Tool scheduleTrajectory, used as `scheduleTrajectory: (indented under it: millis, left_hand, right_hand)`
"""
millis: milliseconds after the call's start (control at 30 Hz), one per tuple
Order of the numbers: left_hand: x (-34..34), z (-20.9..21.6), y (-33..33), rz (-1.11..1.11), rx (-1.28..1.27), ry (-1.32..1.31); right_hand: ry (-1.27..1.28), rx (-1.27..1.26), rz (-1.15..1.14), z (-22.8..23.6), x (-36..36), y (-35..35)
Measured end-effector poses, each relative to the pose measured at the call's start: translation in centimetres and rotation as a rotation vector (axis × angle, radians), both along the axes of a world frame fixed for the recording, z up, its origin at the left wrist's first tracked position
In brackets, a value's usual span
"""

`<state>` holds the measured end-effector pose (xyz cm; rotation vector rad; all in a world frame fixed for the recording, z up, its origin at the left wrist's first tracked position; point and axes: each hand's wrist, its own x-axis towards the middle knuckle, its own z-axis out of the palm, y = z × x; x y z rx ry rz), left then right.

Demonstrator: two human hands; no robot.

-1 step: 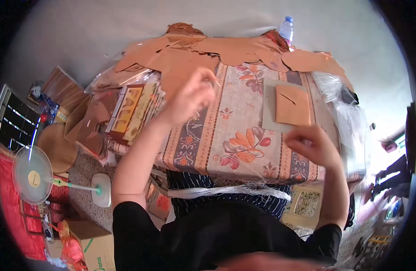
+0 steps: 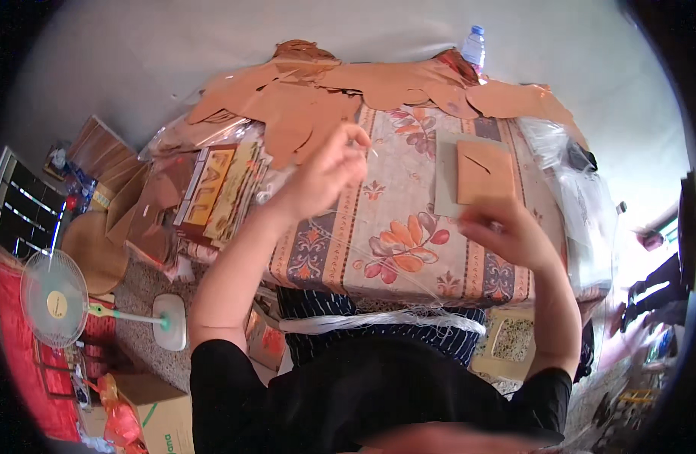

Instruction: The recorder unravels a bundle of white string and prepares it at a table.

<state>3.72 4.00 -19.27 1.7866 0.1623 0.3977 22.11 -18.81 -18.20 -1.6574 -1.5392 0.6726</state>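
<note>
The left hand (image 2: 329,175) hangs above the flowered tablecloth (image 2: 401,170), fingers loosely curled; the right hand (image 2: 508,233), fingers bent, is near the brown paper (image 2: 486,175) on grey card (image 2: 445,181). Whether either holds anything cannot be told.

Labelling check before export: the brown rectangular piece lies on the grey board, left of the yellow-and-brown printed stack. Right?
One fix: in the head view, the brown rectangular piece lies on the grey board, right of the yellow-and-brown printed stack.
</note>
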Motion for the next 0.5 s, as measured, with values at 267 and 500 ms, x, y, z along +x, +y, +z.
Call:
scheduleTrajectory:
  millis: [267,500]
  left_hand:
    - [2.9,-0.5,-3.2,-0.057,0.335,0.102]
    - [5.3,-1.5,-2.7,0.047,0.227,0.04]
  right_hand:
    - [0.281,-0.121,0.125,-2.2,0.9,7.8]
    - [0.867,0.13,0.123,-3.7,2.2,8.0]
